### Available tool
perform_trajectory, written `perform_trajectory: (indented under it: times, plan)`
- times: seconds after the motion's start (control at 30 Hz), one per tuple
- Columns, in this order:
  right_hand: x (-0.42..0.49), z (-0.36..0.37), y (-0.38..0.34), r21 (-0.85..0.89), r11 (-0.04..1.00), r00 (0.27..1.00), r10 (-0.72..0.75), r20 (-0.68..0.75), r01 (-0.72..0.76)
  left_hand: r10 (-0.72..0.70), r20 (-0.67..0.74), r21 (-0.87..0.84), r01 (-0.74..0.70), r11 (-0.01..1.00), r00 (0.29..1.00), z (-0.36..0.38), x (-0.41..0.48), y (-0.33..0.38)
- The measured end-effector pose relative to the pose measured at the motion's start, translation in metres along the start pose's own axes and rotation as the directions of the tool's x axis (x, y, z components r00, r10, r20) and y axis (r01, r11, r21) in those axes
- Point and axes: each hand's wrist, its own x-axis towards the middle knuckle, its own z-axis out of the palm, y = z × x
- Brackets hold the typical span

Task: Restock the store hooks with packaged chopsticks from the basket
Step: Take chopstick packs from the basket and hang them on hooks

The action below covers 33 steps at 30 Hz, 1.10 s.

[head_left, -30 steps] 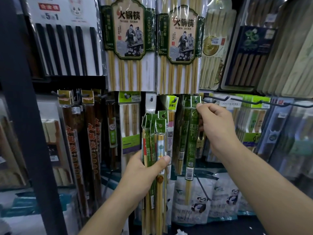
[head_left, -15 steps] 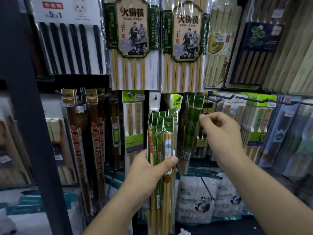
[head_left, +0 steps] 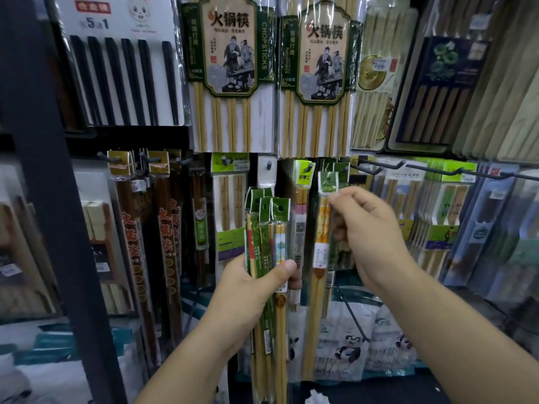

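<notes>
Head view: your right hand pinches one clear-wrapped yellow-patterned chopstick pack near its top, just left of the black wire hook. Your left hand clamps the green-topped bundle further left. If you miss the hanging hole, that thin grip may slip.

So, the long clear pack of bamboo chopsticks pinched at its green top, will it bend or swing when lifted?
Probably stiff: the long clear plastic pack of bamboo chopsticks hangs straight below the right hand. Pinched only near its green header, it may swing. The glossy film looks somewhat slippery.
</notes>
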Motion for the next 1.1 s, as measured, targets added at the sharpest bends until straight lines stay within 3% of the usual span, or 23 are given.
perform_trajectory:
  times: [0.13,0.3,1.1]
  plan:
    - [0.015,-0.01,-0.004,-0.008,1.0,0.99,-0.016,-0.142,0.015,-0.02,-0.006,-0.056,0.02,0.998,1.0,0.0,-0.002,0.001]
    - [0.026,-0.014,-0.001,-0.035,0.999,0.979,-0.043,-0.198,0.037,-0.023,-0.02,-0.04,0.023,0.999,1.0,0.0,-0.001,0.0]
    - [0.04,-0.014,0.014,-0.094,0.993,0.969,-0.087,-0.231,0.067,-0.002,-0.047,0.006,0.002,1.0,0.999,-0.002,0.003,-0.005]
